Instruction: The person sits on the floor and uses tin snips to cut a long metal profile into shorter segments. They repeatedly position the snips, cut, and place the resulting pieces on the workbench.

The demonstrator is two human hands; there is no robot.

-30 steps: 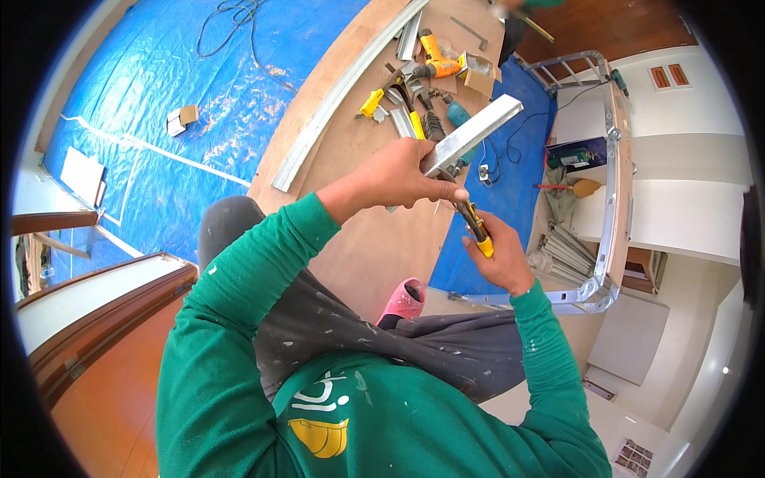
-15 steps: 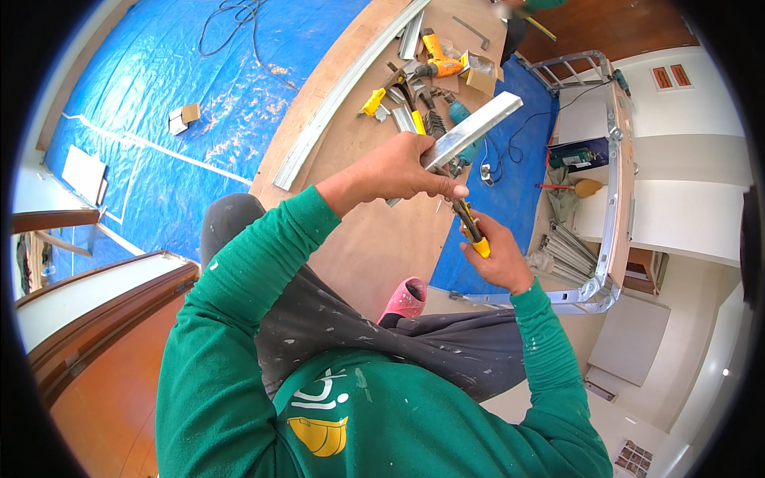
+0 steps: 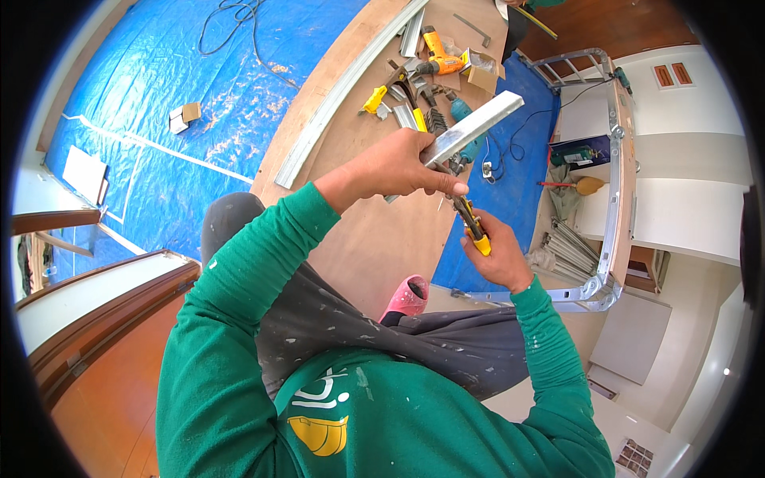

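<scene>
My left hand (image 3: 396, 166) is closed round a short piece of shiny metal channel (image 3: 480, 126), which slants up to the right above the board. In my right hand (image 3: 502, 259) is a pair of tin snips (image 3: 476, 229) with yellow grips, fingers wrapped round the handles. The head of the snips lies close to the channel's lower end, by my left thumb. Whether the blades touch the metal cannot be made out, as my left hand partly covers that spot.
On the plywood board (image 3: 382, 247) lie a long metal track (image 3: 339, 99), an orange and yellow drill (image 3: 438, 57), a teal power tool (image 3: 460, 111) and an open carton (image 3: 482, 73). Blue sheeting (image 3: 159, 72) covers the floor. A metal ladder (image 3: 612, 199) stands right; another person's sleeve (image 3: 546, 3) shows at the top.
The snips' handles look slightly wider apart, and my right hand has shifted a little. My left hand and the channel have barely moved. At the top, the other person's hand has moved.
</scene>
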